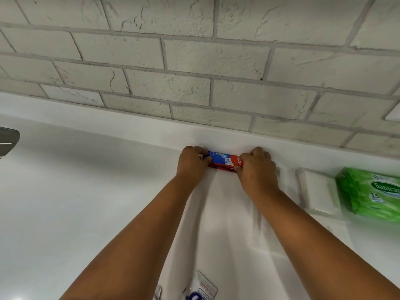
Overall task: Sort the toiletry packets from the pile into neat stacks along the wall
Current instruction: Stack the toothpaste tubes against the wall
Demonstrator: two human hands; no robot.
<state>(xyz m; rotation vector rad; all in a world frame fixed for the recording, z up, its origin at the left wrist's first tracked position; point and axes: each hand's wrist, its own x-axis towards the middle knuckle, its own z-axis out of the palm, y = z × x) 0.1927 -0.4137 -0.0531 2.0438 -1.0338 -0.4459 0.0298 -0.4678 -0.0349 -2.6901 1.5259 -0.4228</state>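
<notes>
A small stack of red and blue toothpaste boxes (223, 160) lies on the white counter, right against the low white ledge under the brick wall. My left hand (191, 162) grips the stack's left end with curled fingers. My right hand (256, 167) grips its right end, thumb at the front lower corner. Both arms reach forward from the bottom of the view. At the bottom edge, between my forearms, lies a clear packet (200, 287) with printed lettering, partly cut off.
A green wet-wipes pack (370, 192) sits at the right by the wall, with a clear flat box (317, 191) to its left. A dark grey object (8, 140) pokes in at the left edge. The white counter (86, 202) spreads to the left.
</notes>
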